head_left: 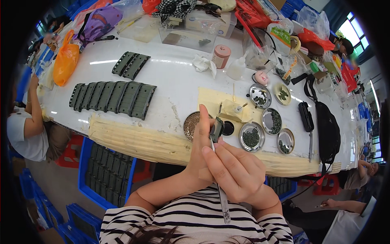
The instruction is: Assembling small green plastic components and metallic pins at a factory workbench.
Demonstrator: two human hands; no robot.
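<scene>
Over the table's near edge, my left hand [198, 148] holds a small dark green moulded part [217, 127], with its index finger pointing up. My right hand [239, 173] is closed around slim metal tweezers [224, 205]. Their tip reaches the lower side of the green part, and the handle end slants down toward my striped shirt. Just past my hands are a yellowish block [232, 112] with a metal pin in it and a small black round lid [228, 128]. A metal dish [241, 143] of tiny dark green pieces stands to the right.
More dishes [263, 122] with small pieces stand right, and a bowl [185, 122] of brownish bits lies behind my left hand. Curved green panels [118, 97] lie in rows at left. A black pouch [328, 130] rests right. A blue crate [83, 179] of panels sits below the table.
</scene>
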